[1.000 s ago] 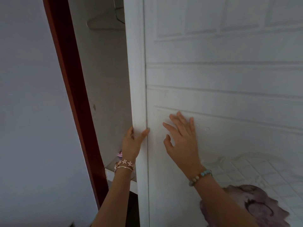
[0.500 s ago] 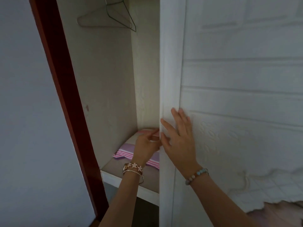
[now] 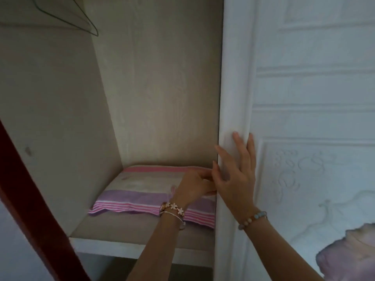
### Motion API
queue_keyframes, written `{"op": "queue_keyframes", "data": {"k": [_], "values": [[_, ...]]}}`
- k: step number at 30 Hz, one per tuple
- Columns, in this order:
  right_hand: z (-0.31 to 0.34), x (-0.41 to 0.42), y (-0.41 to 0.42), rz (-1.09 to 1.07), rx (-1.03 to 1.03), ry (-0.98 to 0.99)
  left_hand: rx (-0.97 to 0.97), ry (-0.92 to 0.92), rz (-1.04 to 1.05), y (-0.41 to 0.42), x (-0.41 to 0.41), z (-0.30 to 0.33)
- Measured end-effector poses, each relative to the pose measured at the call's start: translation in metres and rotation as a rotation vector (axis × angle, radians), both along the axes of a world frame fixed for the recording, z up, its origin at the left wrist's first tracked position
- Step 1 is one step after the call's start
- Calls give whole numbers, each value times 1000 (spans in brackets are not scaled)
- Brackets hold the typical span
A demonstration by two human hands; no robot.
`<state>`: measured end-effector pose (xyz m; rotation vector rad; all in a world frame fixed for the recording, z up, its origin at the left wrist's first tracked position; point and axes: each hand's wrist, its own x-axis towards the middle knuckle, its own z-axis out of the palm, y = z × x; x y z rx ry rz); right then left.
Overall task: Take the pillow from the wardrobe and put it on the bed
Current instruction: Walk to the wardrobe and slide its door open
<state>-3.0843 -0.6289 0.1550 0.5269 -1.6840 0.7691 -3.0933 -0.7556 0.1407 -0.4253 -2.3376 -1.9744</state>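
The right hand (image 3: 235,175) lies flat, fingers straight, on the white embossed door (image 3: 304,118). At its nine o'clock, the left hand (image 3: 192,186) curls over the soft striped pillow (image 3: 142,189) on the shelf (image 3: 121,246); whether it grips is perhaps unclear.

I see the pillow (image 3: 146,191) lying on the wardrobe shelf (image 3: 113,232), left of and behind my left hand (image 3: 194,187). Just right of that hand, touching it, my right hand (image 3: 235,175) lies against the door's (image 3: 304,118) edge. A hanger (image 3: 85,23) hangs well above, to the left.
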Motion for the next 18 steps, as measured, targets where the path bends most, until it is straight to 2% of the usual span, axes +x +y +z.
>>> {"op": "queue_keyframes", "data": {"k": [6,18], "values": [[0,-2,38,-29,29,3,-40,23,-30,33,-5,5],[-1,-3,18,-8,-16,0,44,21,10,24,4,1]]}}
